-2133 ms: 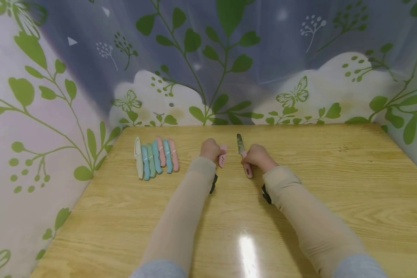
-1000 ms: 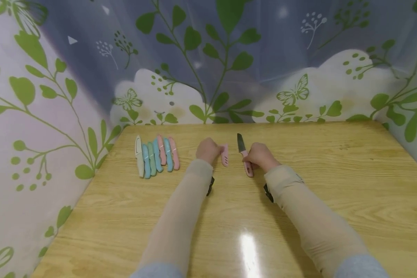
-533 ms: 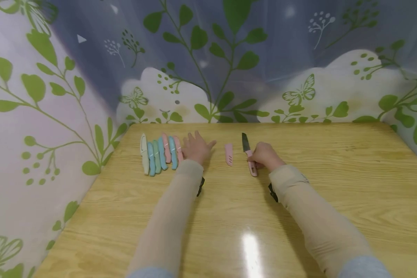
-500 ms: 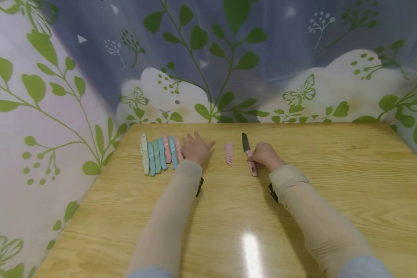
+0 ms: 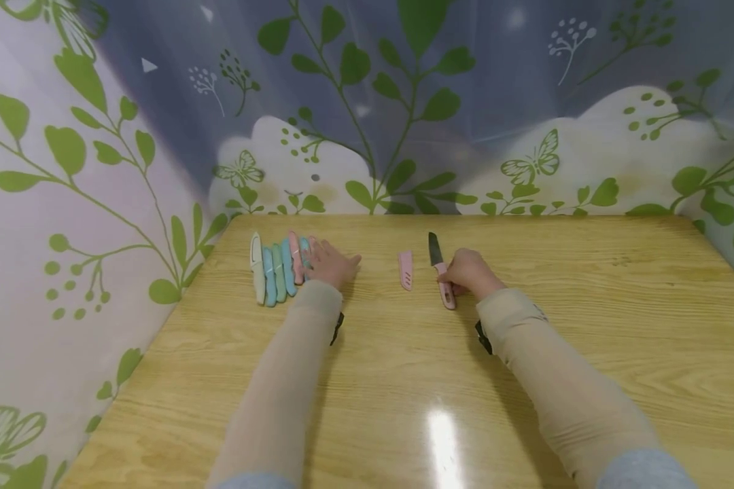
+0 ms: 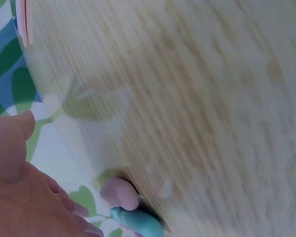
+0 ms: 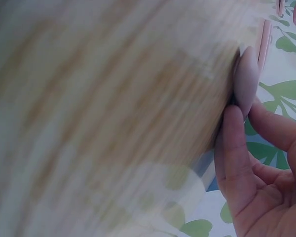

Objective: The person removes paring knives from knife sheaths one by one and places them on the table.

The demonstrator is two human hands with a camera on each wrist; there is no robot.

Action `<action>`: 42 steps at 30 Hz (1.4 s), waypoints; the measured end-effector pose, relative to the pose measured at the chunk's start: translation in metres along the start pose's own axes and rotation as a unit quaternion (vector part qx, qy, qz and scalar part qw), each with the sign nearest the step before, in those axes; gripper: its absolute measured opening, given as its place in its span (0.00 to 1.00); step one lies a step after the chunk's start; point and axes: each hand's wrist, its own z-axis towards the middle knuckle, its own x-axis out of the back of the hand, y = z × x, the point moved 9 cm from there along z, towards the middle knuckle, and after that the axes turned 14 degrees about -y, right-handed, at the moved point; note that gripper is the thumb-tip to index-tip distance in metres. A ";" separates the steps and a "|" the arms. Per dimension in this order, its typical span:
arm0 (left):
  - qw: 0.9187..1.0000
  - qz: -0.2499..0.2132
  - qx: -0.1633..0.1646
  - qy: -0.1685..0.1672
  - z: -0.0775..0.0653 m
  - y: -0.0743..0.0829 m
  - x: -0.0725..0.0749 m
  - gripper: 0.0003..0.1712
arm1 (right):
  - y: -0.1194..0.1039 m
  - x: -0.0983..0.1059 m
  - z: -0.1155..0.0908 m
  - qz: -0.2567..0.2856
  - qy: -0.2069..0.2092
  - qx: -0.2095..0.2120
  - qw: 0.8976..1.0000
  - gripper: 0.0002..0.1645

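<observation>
My right hand [image 5: 469,270] pinches the handle of a pink knife [image 5: 447,296] between thumb and fingers. Its dark blade is bare and points to the back wall. The handle's end [image 7: 246,81] shows in the right wrist view. Left of this knife, a pink slotted sheath [image 5: 406,270] lies loose on the table. My left hand [image 5: 332,265], fingers spread, is over the right end of a row of sheathed knives and partly hides a blue and a pink one. A pink handle [image 6: 119,193] and a blue-green handle [image 6: 138,221] lie near its fingers in the left wrist view.
The row's other knives lie side by side: a cream knife [image 5: 258,272], a blue knife [image 5: 270,278], a green one, another blue and a pink knife [image 5: 296,258]. A leaf-patterned curtain [image 5: 318,163] borders the wooden table [image 5: 397,380] at back and left.
My left hand has let go of the pink sheath and moved left to the row of knives, its fingers spreading. The right hand keeps hold of the pink knife in about the same place.
</observation>
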 end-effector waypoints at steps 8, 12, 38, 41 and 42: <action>0.999 -0.004 0.022 -0.042 0.015 -0.014 -0.010 0.56 | 0.002 -0.001 0.000 0.027 -0.007 -0.008 1.000 0.11; 0.998 -0.009 0.023 -0.066 0.013 -0.013 -0.013 0.54 | 0.003 0.000 0.001 0.028 -0.007 -0.015 0.999 0.12; 0.986 0.164 0.034 0.013 0.014 0.000 0.011 0.25 | 0.004 0.000 0.002 0.020 -0.003 -0.007 1.000 0.13; 0.980 0.196 0.021 -0.002 0.012 0.000 0.012 0.23 | 0.003 0.000 0.001 0.019 -0.006 -0.005 1.000 0.13; 0.980 0.196 0.014 -0.004 0.010 0.001 0.013 0.22 | 0.003 0.000 0.001 0.019 -0.007 -0.005 1.000 0.13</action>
